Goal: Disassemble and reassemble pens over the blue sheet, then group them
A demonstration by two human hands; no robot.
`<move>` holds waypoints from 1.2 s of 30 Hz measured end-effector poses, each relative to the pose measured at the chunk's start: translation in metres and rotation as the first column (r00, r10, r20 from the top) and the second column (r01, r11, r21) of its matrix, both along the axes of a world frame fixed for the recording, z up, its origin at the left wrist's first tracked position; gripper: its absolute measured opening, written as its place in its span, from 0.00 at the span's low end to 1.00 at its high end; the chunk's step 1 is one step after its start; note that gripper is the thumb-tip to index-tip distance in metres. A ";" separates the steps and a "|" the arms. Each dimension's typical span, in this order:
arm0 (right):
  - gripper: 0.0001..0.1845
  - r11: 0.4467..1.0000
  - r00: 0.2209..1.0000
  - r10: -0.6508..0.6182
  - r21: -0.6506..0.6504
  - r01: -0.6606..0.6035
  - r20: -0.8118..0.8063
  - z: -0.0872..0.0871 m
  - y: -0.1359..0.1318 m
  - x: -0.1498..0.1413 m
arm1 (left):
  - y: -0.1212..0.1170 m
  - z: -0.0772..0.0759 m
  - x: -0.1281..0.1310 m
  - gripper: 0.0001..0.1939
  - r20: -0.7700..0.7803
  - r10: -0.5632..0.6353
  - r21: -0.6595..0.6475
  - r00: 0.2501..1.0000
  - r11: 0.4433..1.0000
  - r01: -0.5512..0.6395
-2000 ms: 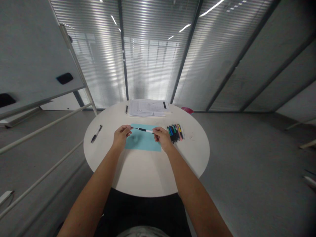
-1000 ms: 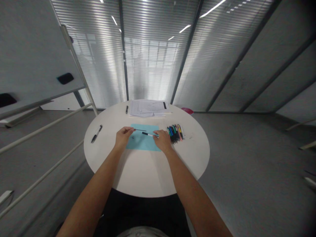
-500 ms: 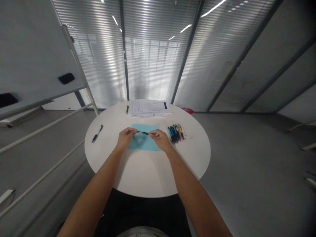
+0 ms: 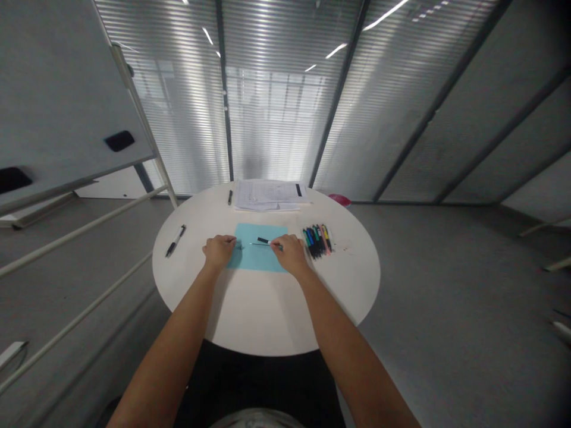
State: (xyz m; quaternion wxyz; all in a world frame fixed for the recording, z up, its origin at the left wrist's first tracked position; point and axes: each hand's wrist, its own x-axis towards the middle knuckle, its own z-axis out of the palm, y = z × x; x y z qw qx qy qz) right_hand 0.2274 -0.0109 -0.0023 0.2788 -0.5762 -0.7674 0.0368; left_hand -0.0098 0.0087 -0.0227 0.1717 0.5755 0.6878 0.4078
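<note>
My right hand point(image 4: 289, 254): pinching pen barrel point(image 4: 263, 240) plus rod point(image 4: 257, 244), crowding could drop one
My left hand point(image 4: 217, 251): fingers bunched, can't tell if loaded

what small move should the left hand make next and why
Probably ease the left hand slightly right to the small parts on the blue sheet: they lie just beside its fingertips, while the right hand seems occupied with the thin rod and dark pen piece.

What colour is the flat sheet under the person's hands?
The sheet is plain light blue, leaning towards turquoise; it shows best in the head view.
</note>
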 end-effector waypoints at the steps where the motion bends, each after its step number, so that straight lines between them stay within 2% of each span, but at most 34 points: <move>1: 0.09 1.000 0.999 0.000 -0.011 0.001 0.033 0.000 -0.002 -0.002 | 0.000 -0.001 0.000 0.11 -0.094 -0.001 -0.016 0.996 1.000 -0.001; 3: 0.10 1.000 0.996 -0.008 -0.019 0.009 0.087 0.000 -0.004 -0.005 | 0.000 -0.003 0.001 0.11 -0.251 -0.009 -0.039 0.968 0.999 -0.001; 4: 0.10 1.000 0.994 -0.011 -0.018 0.013 0.111 0.000 -0.004 -0.006 | 0.000 -0.003 0.001 0.11 -0.282 -0.017 -0.045 0.959 0.999 0.005; 8: 0.10 1.000 0.985 -0.023 0.001 0.023 0.173 -0.001 -0.005 -0.006 | -0.001 -0.001 0.001 0.12 -0.310 -0.032 -0.071 0.950 0.997 0.011; 13: 0.12 0.998 0.987 -0.055 -0.004 0.056 0.149 0.001 -0.002 -0.002 | -0.003 0.005 0.000 0.16 -0.225 0.008 -0.065 0.974 0.998 -0.023; 18: 0.12 0.968 0.962 -0.249 0.016 0.249 0.108 0.000 0.005 0.012 | -0.007 0.012 0.001 0.17 -0.058 0.090 -0.003 0.994 0.996 -0.091; 20: 0.11 0.961 0.954 -0.271 -0.013 0.275 0.130 -0.002 0.007 0.017 | -0.008 0.012 0.002 0.17 -0.019 0.108 0.009 0.994 0.994 -0.108; 25: 0.15 0.970 0.961 -0.234 -0.036 0.241 0.146 -0.005 0.008 0.019 | -0.008 0.011 0.002 0.16 0.009 0.119 0.023 0.993 0.993 -0.119; 31: 0.10 0.972 0.968 -0.215 -0.070 0.225 0.131 -0.006 0.009 0.020 | -0.008 0.009 0.003 0.15 -0.004 0.119 0.041 0.993 0.992 -0.119; 33: 0.11 0.974 0.976 -0.206 -0.084 0.212 0.072 -0.008 0.012 0.021 | -0.008 0.009 0.004 0.15 -0.006 0.119 0.050 0.993 0.992 -0.118; 36: 0.11 0.976 0.974 -0.193 -0.127 0.177 -0.118 -0.012 0.019 0.021 | -0.009 0.010 0.005 0.15 -0.010 0.106 0.056 0.994 0.993 -0.106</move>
